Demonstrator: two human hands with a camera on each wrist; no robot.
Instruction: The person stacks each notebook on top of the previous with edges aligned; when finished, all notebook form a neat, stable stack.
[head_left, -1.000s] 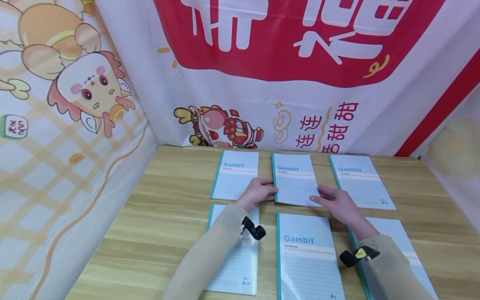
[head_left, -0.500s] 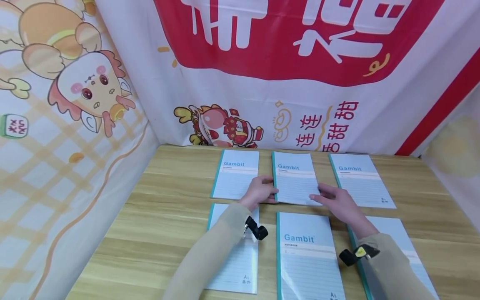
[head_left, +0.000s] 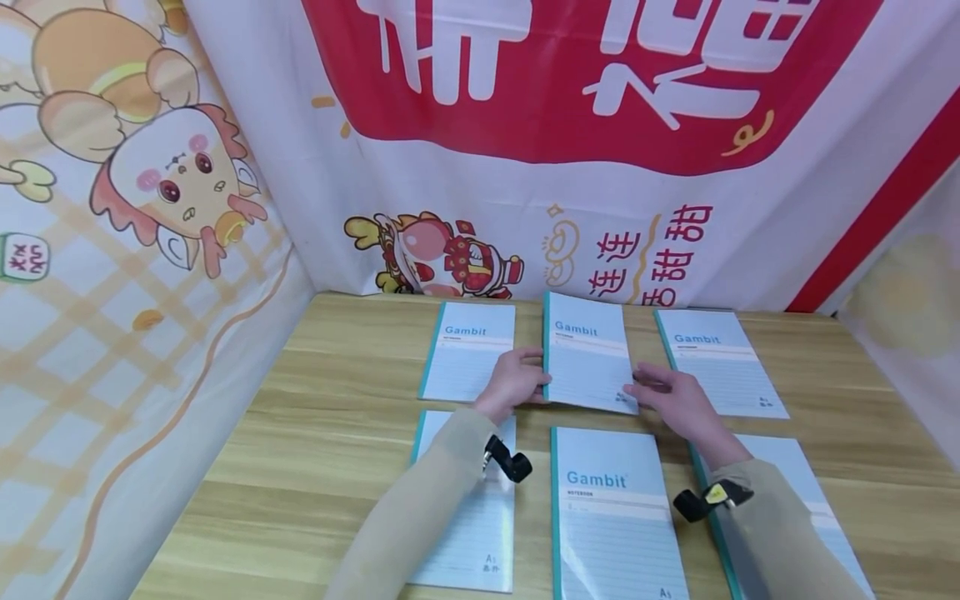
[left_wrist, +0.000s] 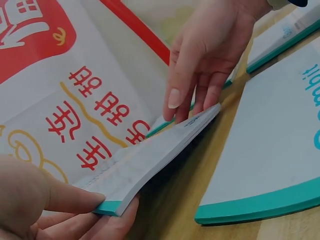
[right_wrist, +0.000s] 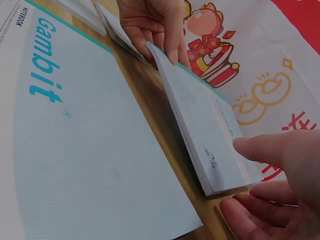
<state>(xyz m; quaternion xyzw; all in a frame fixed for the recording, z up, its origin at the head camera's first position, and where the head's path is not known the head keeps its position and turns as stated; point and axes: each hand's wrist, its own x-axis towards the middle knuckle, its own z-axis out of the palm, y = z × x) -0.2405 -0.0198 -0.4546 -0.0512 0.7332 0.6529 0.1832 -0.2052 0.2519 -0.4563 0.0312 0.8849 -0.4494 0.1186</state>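
A white-and-blue notebook (head_left: 588, 350) with a teal spine is raised off the wooden table at the middle of the back row. My left hand (head_left: 516, 381) pinches its spine edge, thumb on the cover and fingers underneath, as the left wrist view makes plain. At its opposite edge is my right hand (head_left: 678, 404), fingers relaxed. In the right wrist view the right thumb (right_wrist: 260, 147) overlaps the cover's edge while the other fingers lie below, apart from it; whether the thumb touches cannot be told. The notebook bends slightly and tilts in the left wrist view.
Like notebooks lie in two rows: back left (head_left: 472, 342), back right (head_left: 720, 358), front middle (head_left: 615, 508), and two under my forearms, front left (head_left: 480, 533) and front right (head_left: 787, 475). A printed cloth (head_left: 435, 175) hangs behind the table (head_left: 300, 400).
The middle back notebook has risen from the table, its far edge now overlapping the cloth. My right thumb has drawn back from the cover towards its edge.
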